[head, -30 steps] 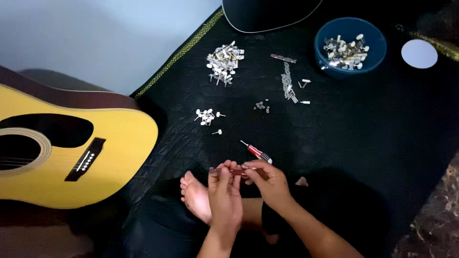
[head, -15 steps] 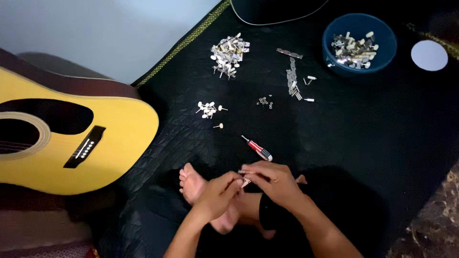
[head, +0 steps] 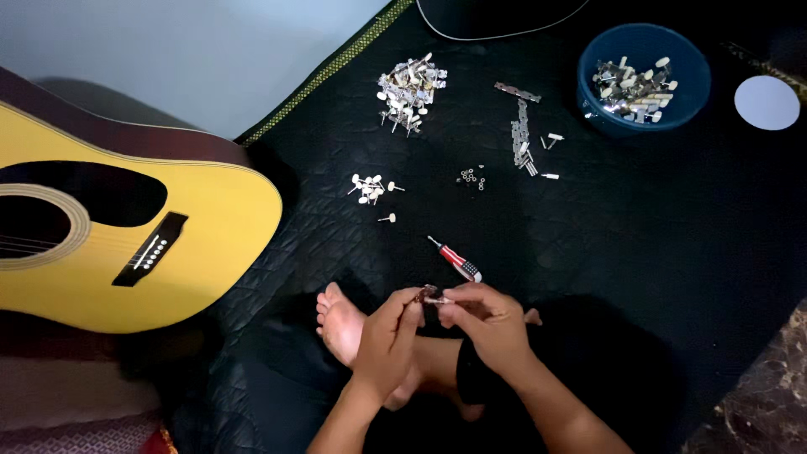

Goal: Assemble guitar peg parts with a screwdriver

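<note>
Both hands pinched one small metal part above the person's crossed legs.
The left hand and right hand gripped the small metal part between fingertips, near the red-handled screwdriver on the black mat.

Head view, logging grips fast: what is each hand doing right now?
Left hand: closed, fingertips pinching a small metal part.
Right hand: closed, fingers pinched on the same part from the other side.

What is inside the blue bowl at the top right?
The blue bowl holds a heap of small metal tuning pegs with pale knobs. Whatever lies under the heap, and the bowl's bottom, is covered.
</note>
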